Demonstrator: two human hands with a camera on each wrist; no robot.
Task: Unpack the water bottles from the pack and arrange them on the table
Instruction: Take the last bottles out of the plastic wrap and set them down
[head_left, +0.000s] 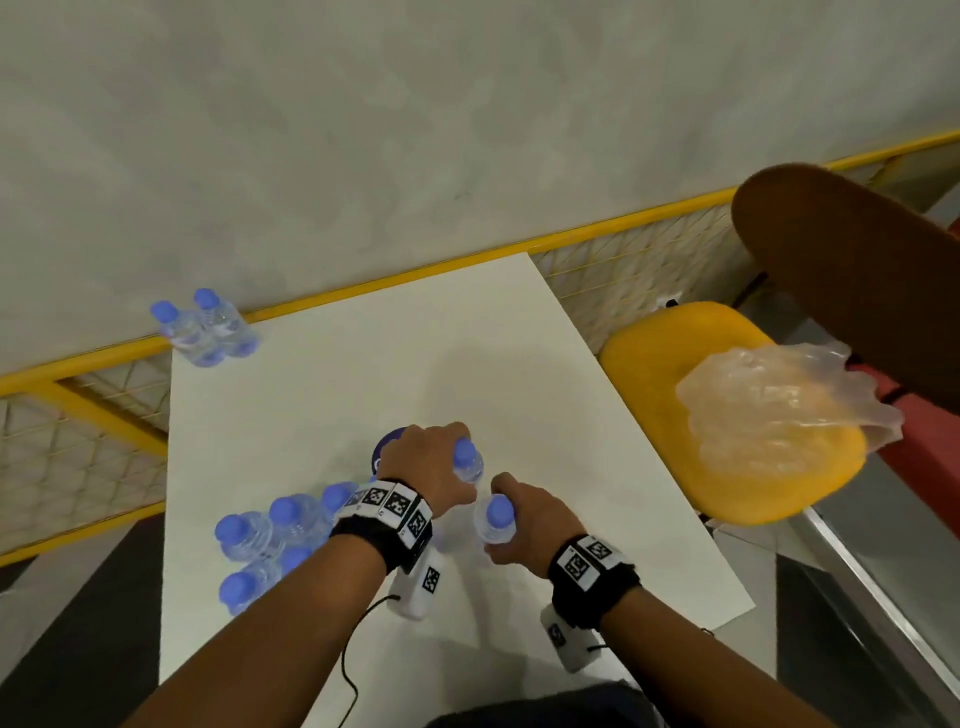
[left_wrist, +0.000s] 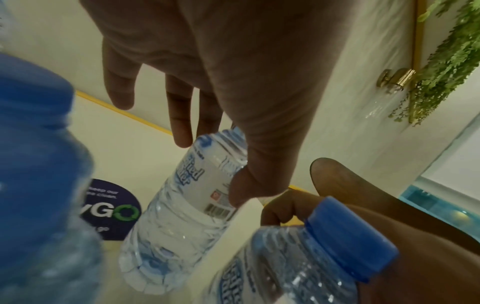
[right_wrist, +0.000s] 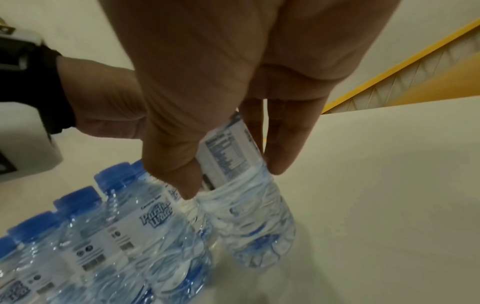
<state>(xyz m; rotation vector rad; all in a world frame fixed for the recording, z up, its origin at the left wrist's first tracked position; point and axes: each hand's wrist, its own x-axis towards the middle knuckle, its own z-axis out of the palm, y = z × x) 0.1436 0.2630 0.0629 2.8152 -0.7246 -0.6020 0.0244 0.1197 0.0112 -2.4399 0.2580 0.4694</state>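
Observation:
My left hand (head_left: 441, 460) grips a clear blue-capped water bottle (head_left: 469, 461) by its upper body, over the middle of the white table (head_left: 519, 364). The left wrist view has thumb and fingers (left_wrist: 182, 135) curled round its label (left_wrist: 192, 185). Just to the right, my right hand (head_left: 514, 525) grips a second bottle (head_left: 496, 517); the right wrist view shows this bottle (right_wrist: 249, 216) pinched at the label. Several more bottles (head_left: 270, 535) stand clustered at the near left, also seen as a row (right_wrist: 103, 236). Two bottles (head_left: 208, 327) stand at the far left corner.
A round purple sticker (head_left: 387, 441) lies on the table beside my left hand. Crumpled clear plastic wrap (head_left: 769, 410) sits on a yellow chair seat (head_left: 665, 374) to the right. A yellow rail with mesh (head_left: 363, 286) borders the table's far and left sides.

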